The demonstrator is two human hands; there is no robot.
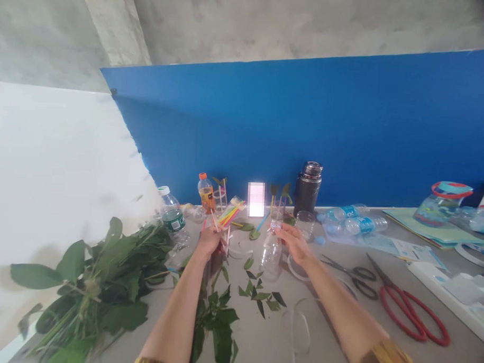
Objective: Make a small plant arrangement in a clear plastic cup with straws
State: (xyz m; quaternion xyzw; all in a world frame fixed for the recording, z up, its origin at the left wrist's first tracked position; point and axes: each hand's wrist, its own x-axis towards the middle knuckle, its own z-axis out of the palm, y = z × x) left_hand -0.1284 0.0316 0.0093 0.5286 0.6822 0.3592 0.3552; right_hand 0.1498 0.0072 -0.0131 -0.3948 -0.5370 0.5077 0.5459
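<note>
My left hand [208,243] is closed around a few pale straws [214,221], thin and whitish, their ends poking out above and beside my fist at odd angles. My right hand [296,242] has thumb and fingers at the neck of a clear plastic bottle [270,255], which stands upright on the grey table [272,336] a little right of the middle; as far as the blur lets me judge, I am gripping it there. The bottle is see-through and bare of any label, with bright glints down its side. Between my forearms lie small cut leaf pieces [262,296], and a leafy sprig [217,318] rests nearer me. Just past my left hand is a bundle of coloured straws [232,215], yellow, orange and pink. Black-handled scissors [363,281] and red-handled scissors [405,310] lie right of my right forearm, while a big heap of leafy branches [115,283] spreads along the left.
</note>
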